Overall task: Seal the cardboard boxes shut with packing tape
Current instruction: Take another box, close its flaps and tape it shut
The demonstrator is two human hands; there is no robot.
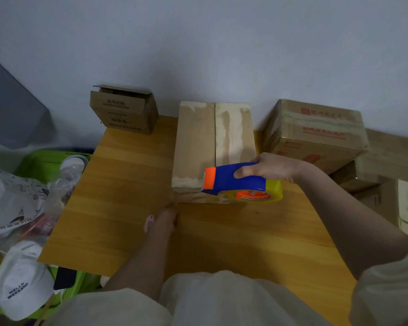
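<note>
Cardboard box [198,147] sits on the wooden table [118,196], flaps down, middle seam bare. Right hand [266,169] has its fingers wrapped round the blue tape dispenser [233,178], whose orange nose sits at the seam's near end, just past the fingertips. Yellow tape roll [257,191] hangs under the palm. Left hand [166,218] is at the box's near corner; I cannot tell if its fingers are curled or flat. The box looks light and stiff, so it may slide. Best to press on the flaps beside the seam while taping.
</note>
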